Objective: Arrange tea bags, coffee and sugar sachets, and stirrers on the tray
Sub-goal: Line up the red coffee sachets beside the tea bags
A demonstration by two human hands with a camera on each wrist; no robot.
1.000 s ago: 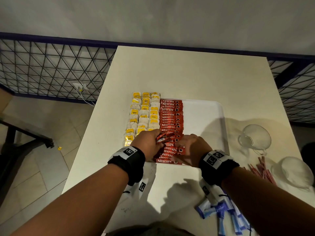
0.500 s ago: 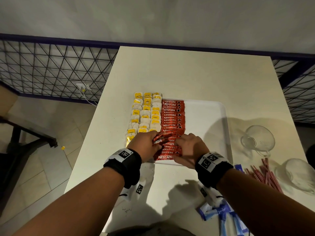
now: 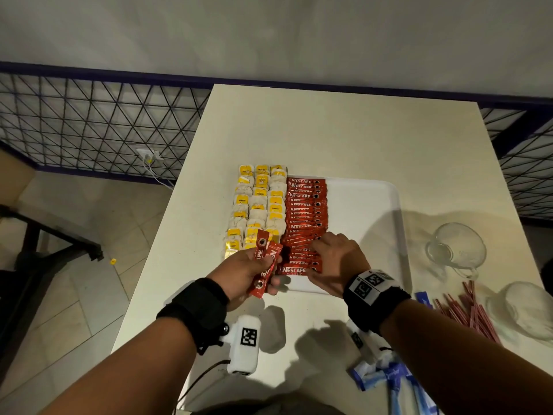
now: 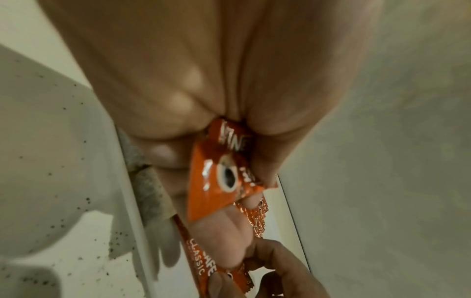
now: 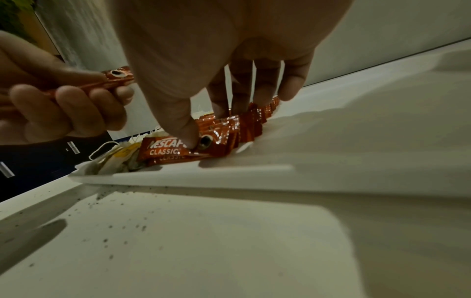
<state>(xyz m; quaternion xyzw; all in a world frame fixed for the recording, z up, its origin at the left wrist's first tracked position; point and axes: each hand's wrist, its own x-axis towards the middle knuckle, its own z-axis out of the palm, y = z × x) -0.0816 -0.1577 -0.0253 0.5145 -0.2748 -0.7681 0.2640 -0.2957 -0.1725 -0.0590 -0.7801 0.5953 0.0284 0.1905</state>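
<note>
A white tray (image 3: 368, 205) holds rows of yellow-tagged tea bags (image 3: 257, 205) on its left and a long overlapping row of red coffee sachets (image 3: 305, 211) beside them. My left hand (image 3: 269, 274) hovers over the tray's near-left corner and grips a few red coffee sachets (image 4: 224, 177), fingers curled round them. My right hand (image 5: 214, 123) rests on the near end of the row: the thumb presses the front sachet (image 5: 165, 149) and straight fingers touch sachets further back. Red stirrers (image 3: 466, 310) and blue sugar sachets (image 3: 389, 381) lie on the table to the right.
Two clear glass cups (image 3: 457, 250) (image 3: 532, 310) stand at the table's right edge. A white tagged device (image 3: 245, 342) lies near the front edge. The tray's right half (image 3: 359, 235) is bare. A metal mesh railing (image 3: 89, 124) runs behind and left of the table.
My left hand has drawn back from the row towards me and turned, lifting a few coffee sachets clear. My right hand stays on the row's near end.
</note>
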